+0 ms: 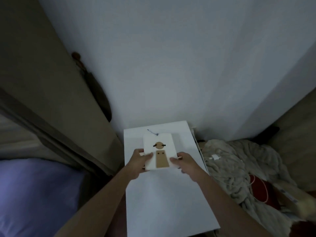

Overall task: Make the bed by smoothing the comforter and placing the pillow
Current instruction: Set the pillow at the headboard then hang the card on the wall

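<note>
The comforter (239, 161), a pale beige one, lies rumpled in a heap at the lower right, pressed against the right side of a white table (171, 199) and not spread out at all. A white charger plug (215, 157) and its thin cable rest on the folds near the table's edge, and a red thing (259, 189) shows among the folds lower down; what it is cannot be told. Neither hand touches the comforter. Both are over the far part of the table, holding a white board (159, 151) that bears a brown round shape above a brown tapered shape, with a bluish string (152, 132) at its far edge. The left hand (139, 162) grips the board's left edge, thumb on top and fingers curled under; the right hand (183, 161) grips its near right corner the same way. Whether the board rests on the table or is held just above it cannot be told. At the lower left lies lavender fabric (34, 194), perhaps a pillow or a sheet. A tall beige panel (51, 79) stands at left, and a pale wall (171, 57) rises behind
</note>
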A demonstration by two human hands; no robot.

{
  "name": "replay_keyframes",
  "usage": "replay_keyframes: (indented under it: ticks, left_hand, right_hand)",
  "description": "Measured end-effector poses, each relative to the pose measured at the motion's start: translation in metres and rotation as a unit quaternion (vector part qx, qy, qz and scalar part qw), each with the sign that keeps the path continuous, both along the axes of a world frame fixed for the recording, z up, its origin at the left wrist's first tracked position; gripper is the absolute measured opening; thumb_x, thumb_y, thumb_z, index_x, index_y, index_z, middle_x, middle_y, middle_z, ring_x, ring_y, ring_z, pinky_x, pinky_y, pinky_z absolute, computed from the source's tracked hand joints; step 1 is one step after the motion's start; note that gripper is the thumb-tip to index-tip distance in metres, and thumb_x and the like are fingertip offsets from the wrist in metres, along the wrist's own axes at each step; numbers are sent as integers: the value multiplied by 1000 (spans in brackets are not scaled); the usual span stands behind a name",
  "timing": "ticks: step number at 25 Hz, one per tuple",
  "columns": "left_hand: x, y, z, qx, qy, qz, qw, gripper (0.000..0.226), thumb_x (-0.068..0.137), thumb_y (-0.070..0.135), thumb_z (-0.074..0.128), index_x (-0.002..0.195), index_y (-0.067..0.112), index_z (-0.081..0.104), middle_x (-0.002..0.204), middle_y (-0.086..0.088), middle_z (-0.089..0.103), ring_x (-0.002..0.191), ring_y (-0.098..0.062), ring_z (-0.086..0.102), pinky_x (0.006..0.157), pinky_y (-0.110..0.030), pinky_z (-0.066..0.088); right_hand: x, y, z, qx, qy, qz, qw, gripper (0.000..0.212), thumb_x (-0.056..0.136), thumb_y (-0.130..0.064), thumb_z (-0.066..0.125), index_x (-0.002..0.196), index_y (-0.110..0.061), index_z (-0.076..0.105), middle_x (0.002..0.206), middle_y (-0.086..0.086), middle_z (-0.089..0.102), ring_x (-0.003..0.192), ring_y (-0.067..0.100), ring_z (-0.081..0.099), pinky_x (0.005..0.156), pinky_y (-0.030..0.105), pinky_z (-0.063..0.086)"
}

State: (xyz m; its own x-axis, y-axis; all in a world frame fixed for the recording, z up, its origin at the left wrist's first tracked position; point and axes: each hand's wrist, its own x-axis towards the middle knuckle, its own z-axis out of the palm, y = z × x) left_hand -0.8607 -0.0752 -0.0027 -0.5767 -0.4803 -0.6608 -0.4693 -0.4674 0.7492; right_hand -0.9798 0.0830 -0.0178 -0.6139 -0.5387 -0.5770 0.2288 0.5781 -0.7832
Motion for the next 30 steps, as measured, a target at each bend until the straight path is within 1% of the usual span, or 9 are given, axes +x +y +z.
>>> replay_keyframes:
  ticks: [4, 7, 10, 12, 13, 19, 24, 27, 30]
  left_hand:
    - [-21, -37, 97, -97, 120, 14, 988, 34, 93, 22, 58, 121, 20, 39, 114, -5, 54, 88, -17, 58, 62, -35, 54]
    - [-28, -52, 166, -173, 214, 16, 961, 35, 94, 21, 57, 125, 21, 42, 112, -9, 60, 86, -18, 62, 66, -36, 55]
    - [-26, -54, 214, -236, 275, 6, 932, 40, 94, 19, 56, 131, 20, 42, 110, -11, 63, 86, -18, 62, 67, -34, 55]
    - [-23, -52, 233, -259, 304, 2, 917, 41, 94, 21, 56, 133, 21, 41, 111, -8, 64, 89, -19, 62, 69, -35, 56]
    - [-21, -51, 240, -266, 313, 0, 912, 41, 94, 21, 56, 133, 22, 41, 110, -6, 64, 90, -18, 62, 70, -35, 56]
    - [-6, -56, 266, -263, 346, 5, 900, 37, 94, 20, 56, 128, 23, 43, 100, 0, 66, 86, -15, 63, 67, -32, 54]
    - [0, -58, 267, -258, 350, 13, 901, 34, 94, 21, 56, 126, 25, 43, 98, 0, 66, 83, -13, 63, 64, -29, 53]
    - [3, -60, 262, -265, 336, 9, 904, 35, 94, 21, 56, 126, 23, 43, 99, -2, 66, 84, -15, 62, 66, -31, 53]
    - [4, -62, 256, -261, 328, 8, 908, 32, 95, 19, 55, 124, 22, 43, 100, -6, 66, 82, -15, 62, 66, -30, 54]
  right_hand:
    - [-16, -33, 100, -98, 87, -24, 991, 24, 88, -26, 66, 100, -10, 54, 80, 1, 56, 64, 11, 49, 46, 16, 37]
    - [-17, -52, 164, -125, 251, -59, 958, 43, 81, -32, 72, 117, -18, 53, 96, 1, 59, 81, 15, 58, 66, 22, 46]
    - [-10, -57, 210, -122, 519, -14, 846, 65, 80, -40, 70, 138, -29, 42, 128, -5, 47, 112, 13, 45, 92, 32, 41]
    - [-5, -59, 234, -111, 630, 61, 767, 65, 80, -50, 66, 138, -30, 45, 141, -8, 43, 126, 16, 40, 98, 37, 36]
    - [-4, -59, 243, -106, 656, 84, 743, 68, 79, -54, 66, 138, -29, 45, 144, -8, 42, 129, 16, 38, 99, 37, 35]
    - [-1, -65, 276, -74, 702, 150, 692, 89, 69, -63, 69, 144, -30, 35, 150, -15, 35, 133, 11, 30, 101, 30, 28]
    - [-2, -71, 275, -93, 726, 150, 665, 84, 67, -63, 70, 139, -26, 46, 142, -9, 47, 127, 14, 41, 95, 29, 35]
    - [-3, -70, 270, -120, 744, 155, 639, 77, 72, -69, 56, 134, -25, 52, 137, -8, 54, 121, 14, 49, 92, 31, 44]
    - [-2, -68, 270, -109, 713, 174, 670, 61, 81, -67, 46, 130, -32, 55, 137, -16, 51, 118, 3, 50, 88, 24, 46]
